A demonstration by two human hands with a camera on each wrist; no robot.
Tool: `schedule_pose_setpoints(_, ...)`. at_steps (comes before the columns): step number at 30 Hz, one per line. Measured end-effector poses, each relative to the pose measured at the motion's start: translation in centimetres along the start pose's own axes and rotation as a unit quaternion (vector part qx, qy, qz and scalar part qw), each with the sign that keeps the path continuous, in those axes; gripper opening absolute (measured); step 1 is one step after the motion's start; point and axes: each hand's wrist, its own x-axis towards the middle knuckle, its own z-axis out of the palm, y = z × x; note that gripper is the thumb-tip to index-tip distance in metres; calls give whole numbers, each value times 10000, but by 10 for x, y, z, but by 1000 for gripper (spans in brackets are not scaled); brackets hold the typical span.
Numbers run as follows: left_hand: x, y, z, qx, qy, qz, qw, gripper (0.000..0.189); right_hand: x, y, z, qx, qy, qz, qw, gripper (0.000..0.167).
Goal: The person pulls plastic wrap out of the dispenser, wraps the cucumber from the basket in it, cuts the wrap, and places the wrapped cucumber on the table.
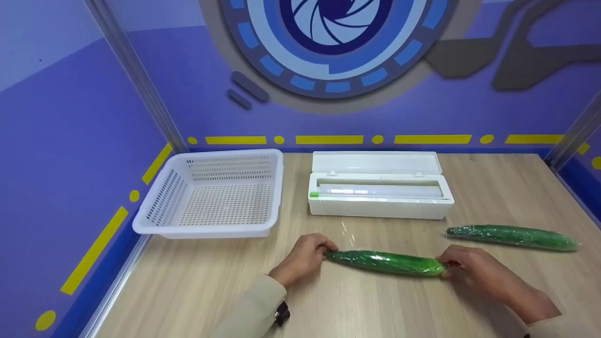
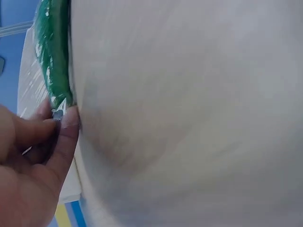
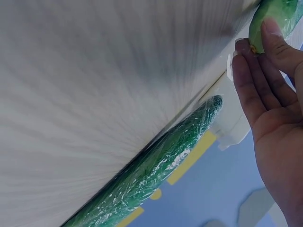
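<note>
A cucumber (image 1: 385,263) in clear plastic wrap lies crosswise on the table between both hands. At its dark left tip, my left hand (image 1: 307,256) pinches the gathered wrap between thumb and fingers; the left wrist view shows this film end (image 2: 59,112) close up. My right hand (image 1: 474,270) holds the paler right end. In the right wrist view its thumb lies on the cucumber's pale end (image 3: 272,23), with the fingertips just below. A second wrapped cucumber (image 1: 512,236) lies behind the right hand, its shiny film creased along its length.
Behind the cucumbers stands a white cling-film dispenser (image 1: 375,209), its lid (image 1: 375,163) raised and a film roll (image 1: 380,190) inside. To its left sits a white perforated basket (image 1: 206,229). A blue printed wall (image 1: 328,119) closes off the table's back.
</note>
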Motion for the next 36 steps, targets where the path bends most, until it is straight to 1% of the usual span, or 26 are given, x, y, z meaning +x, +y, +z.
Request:
schedule_pose_setpoints(1, -1, 1, -1, 58, -76, 26, 10000, 22, -1, 1, 1, -10, 32, -8, 10000, 21)
schedule_pose_setpoints(4, -5, 3, 0, 410, -205, 223, 9987, 16, -2, 3, 5, -91, 354, -292, 9989, 25)
schedule_pose_setpoints(6, -7, 4, 1, 688, -241, 311, 9969, 23, -4, 4, 9, -173, 639, -535, 9964, 27)
schedule_pose_setpoints(8, -7, 5, 4, 1063, -165, 435, 9932, 28, -4, 5, 12, -275, 855, -699, 9935, 28)
schedule_pose_setpoints(10, -5, 6, 6, 1508, -25, 556, 9870, 28, -4, 4, 14, -373, 951, -694, 9923, 27)
schedule_pose_setpoints(13, -2, 7, 7, 2025, 204, 740, 9763, 21, -3, 1, 14, -415, 844, -420, 9947, 24)
schedule_pose_setpoints(14, -1, 7, 7, 2106, 235, 774, 9742, 19, -3, 0, 14, -443, 795, -300, 9954, 23)
schedule_pose_setpoints(15, 0, 7, 7, 2135, 229, 793, 9735, 18, -2, -1, 13, -469, 746, -176, 9960, 24)
schedule_pose_setpoints(17, 1, 7, 7, 2040, 175, 785, 9757, 16, -1, -4, 12, -491, 636, 82, 9967, 27)
schedule_pose_setpoints(20, 2, 6, 7, 1808, 69, 689, 9811, 17, 0, -7, 12, -513, 590, 244, 9966, 35)
schedule_pose_setpoints(23, 2, 5, 7, 1629, 28, 596, 9848, 17, 2, -8, 14, -450, 614, 298, 9967, 32)
schedule_pose_setpoints(25, 2, 5, 7, 1519, 55, 568, 9868, 18, 3, -9, 15, -426, 634, 383, 9963, 30)
schedule_pose_setpoints(27, 1, 6, 7, 1353, 105, 520, 9894, 22, 4, -9, 16, -421, 677, 490, 9956, 32)
schedule_pose_setpoints(30, 0, 7, 7, 1232, 185, 503, 9909, 23, 6, -9, 17, -362, 790, 684, 9939, 39)
schedule_pose_setpoints(34, -1, 7, 7, 1289, 219, 497, 9902, 13, 8, -7, 18, -331, 955, 741, 9921, 35)
schedule_pose_setpoints(36, -2, 7, 7, 1304, 223, 469, 9901, 10, 9, -6, 18, -379, 1006, 645, 9921, 32)
